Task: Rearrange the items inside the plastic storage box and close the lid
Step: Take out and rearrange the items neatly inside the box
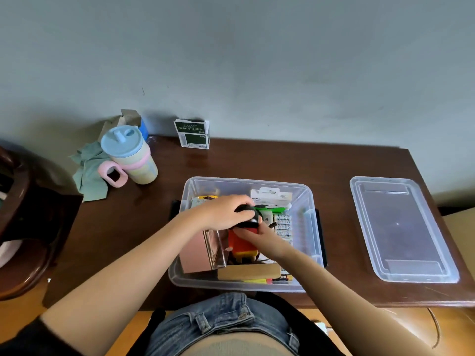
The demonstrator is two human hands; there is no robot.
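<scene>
On the dark wooden table [257,160], one pastel tumbler [131,155] stands far left. Mid-table sits the clear plastic storage box [312,227], open and crowded: a pink box [194,255], a red-and-yellow toy [243,246], one battery pack [282,226]. Above these the left hand [221,211] curls over a black round object [248,217]; the right hand [264,238] grips it from below. One clear lid [403,227] lies flat, well apart to the right.

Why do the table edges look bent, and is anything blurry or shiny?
Head view: the wide-angle lens bows the dark wooden table at its edges; the whole picture is soft, text on the packets unreadable; the clear plastic lid shows a small glint, and the tabletop reflects the green and white carton.
</scene>
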